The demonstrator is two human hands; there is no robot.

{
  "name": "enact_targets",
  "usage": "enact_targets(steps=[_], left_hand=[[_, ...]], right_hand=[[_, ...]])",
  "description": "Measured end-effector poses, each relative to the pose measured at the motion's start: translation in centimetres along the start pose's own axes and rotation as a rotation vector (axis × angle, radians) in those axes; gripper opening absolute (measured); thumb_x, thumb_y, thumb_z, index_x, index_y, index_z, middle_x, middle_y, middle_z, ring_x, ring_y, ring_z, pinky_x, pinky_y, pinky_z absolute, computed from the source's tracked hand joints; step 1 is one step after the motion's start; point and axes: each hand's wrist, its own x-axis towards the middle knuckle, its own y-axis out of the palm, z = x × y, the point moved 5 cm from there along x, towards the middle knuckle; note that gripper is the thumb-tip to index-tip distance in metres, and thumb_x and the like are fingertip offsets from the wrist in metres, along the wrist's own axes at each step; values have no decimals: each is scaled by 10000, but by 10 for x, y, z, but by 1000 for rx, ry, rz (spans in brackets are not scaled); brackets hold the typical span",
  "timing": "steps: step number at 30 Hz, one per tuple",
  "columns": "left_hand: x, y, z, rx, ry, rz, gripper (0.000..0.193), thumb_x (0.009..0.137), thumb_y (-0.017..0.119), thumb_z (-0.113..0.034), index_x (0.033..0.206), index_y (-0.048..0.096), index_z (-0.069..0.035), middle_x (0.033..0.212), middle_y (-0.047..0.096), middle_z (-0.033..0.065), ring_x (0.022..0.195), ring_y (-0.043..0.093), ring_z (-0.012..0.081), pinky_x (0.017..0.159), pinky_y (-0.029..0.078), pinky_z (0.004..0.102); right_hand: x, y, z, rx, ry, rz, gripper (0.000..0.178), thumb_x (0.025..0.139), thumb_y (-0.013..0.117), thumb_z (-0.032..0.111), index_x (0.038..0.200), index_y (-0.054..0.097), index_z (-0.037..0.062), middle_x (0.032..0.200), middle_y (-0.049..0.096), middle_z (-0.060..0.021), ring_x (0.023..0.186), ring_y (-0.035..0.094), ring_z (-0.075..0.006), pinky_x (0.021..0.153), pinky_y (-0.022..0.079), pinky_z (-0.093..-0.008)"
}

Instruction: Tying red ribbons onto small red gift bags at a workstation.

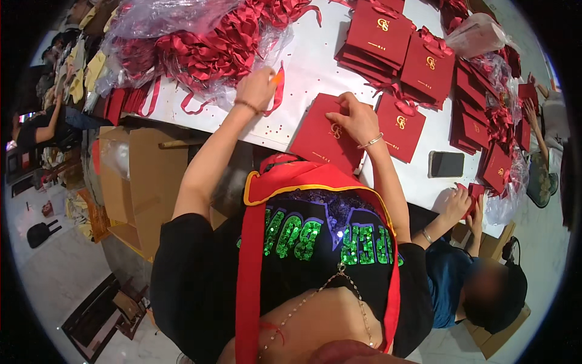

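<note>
My left hand point(256, 88) is closed above the white table, beside a large heap of red ribbons point(209, 51) partly wrapped in clear plastic. A red ribbon point(279, 97) hangs from its fingers, and a small orange piece point(277, 77) sticks out; its kind is unclear. At the table's near edge lies a flat red paper bag point(321, 130) with a gold print. My right hand point(359, 121) grips this bag near its upper right edge, thumb on its face, fingers curled. Just right of that hand lies another red paper bag point(400, 127) with a ribbon handle.
Stacked red gift bags point(376, 36) fill the far right of the white table point(303, 57). A phone point(446, 164) lies near the right edge. A co-worker's hands point(461, 203) handle a red piece there. An open cardboard box point(154, 182) stands below the table's left side.
</note>
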Motion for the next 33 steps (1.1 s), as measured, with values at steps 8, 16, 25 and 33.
enact_targets(steps=[8,16,25,33], left_hand=[[49,42,13,-85,30,-50,224,796,567,-281,866,605,-71,922,619,146,858,579,331,736,435,421],[-6,16,-54,-655,190,162,157,757,627,-125,873,622,-20,708,629,80,611,558,111,578,447,247],[-41,19,-96,-467,351,148,138,771,596,-97,874,617,-7,776,636,143,687,626,225,620,478,302],[-45,23,-99,-357,372,166,138,745,593,-92,857,616,-14,727,631,139,638,618,231,588,471,312]], right_hand=[[1,5,-18,317,146,108,360,736,666,303,999,618,63,912,637,-143,866,615,-241,743,467,-318],[5,15,-34,489,153,155,356,770,653,213,1034,585,-15,859,628,-96,782,589,-152,708,461,-269],[4,11,-22,500,159,206,345,768,660,124,1047,554,-50,812,612,-62,723,567,-94,650,456,-227],[1,11,-19,484,102,160,293,772,649,93,1018,559,-39,795,607,-46,695,555,-78,621,449,-225]])
